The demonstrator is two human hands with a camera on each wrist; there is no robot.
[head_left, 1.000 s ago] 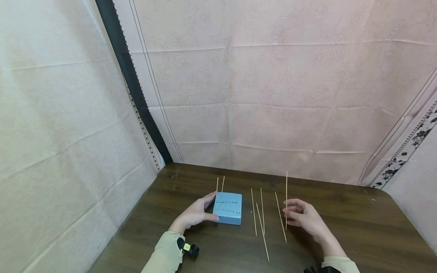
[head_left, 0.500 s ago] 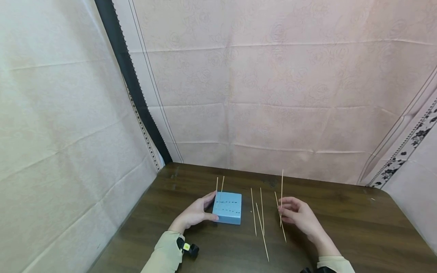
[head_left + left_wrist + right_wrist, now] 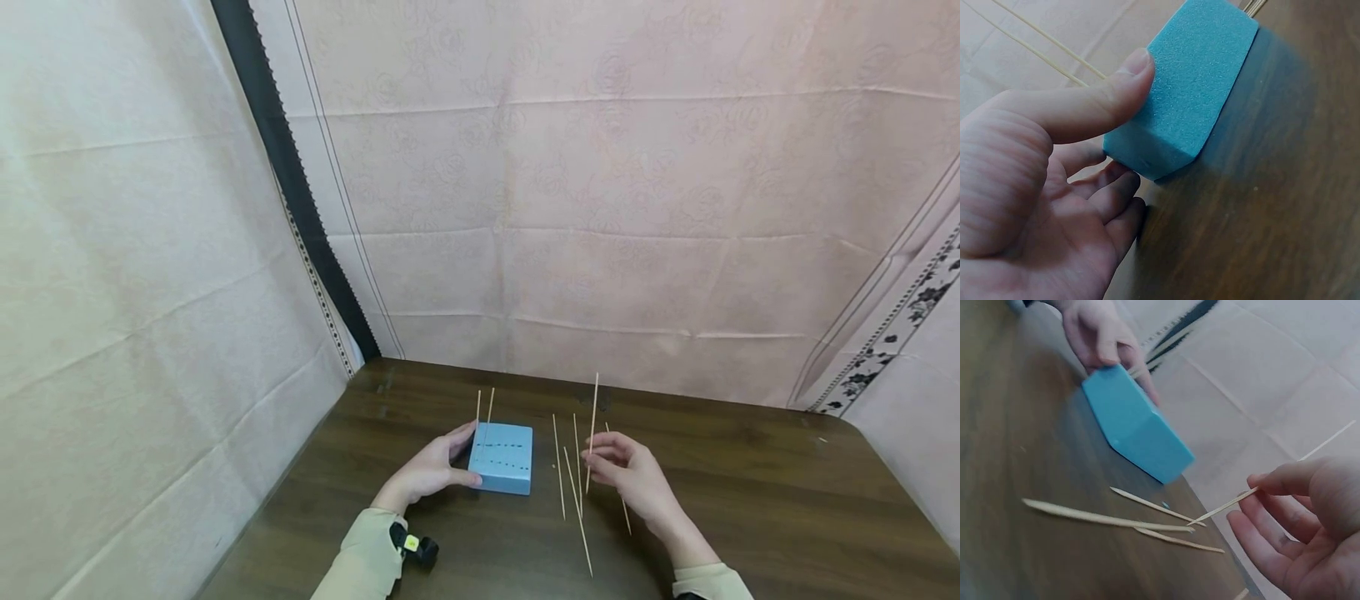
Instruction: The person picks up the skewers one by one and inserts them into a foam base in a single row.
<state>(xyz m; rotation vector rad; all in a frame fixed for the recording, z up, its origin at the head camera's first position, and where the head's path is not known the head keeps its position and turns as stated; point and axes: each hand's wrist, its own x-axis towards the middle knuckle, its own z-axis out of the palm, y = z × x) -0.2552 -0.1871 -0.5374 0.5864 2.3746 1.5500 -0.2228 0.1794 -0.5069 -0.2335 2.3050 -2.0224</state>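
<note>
Head view: my left hand point(image 3: 427, 475) grips the block point(image 3: 510, 455) between thumb and fingers, on the tabletop point(image 3: 427, 392), nearer its left edge than its right. Two standing sticks point(image 3: 491, 402) rise at the block's far left corner. My right hand point(image 3: 630, 479) pinches a held stick point(image 3: 594, 408), nearly upright. Three loose sticks point(image 3: 575, 500) lie between block and right hand; a fourth stick point(image 3: 627, 517), partly hidden behind it.

Left wrist view: thumb flat against the block.

Right wrist view: held stick slants, lower tip at the loose sticks; contact unclear.
</note>
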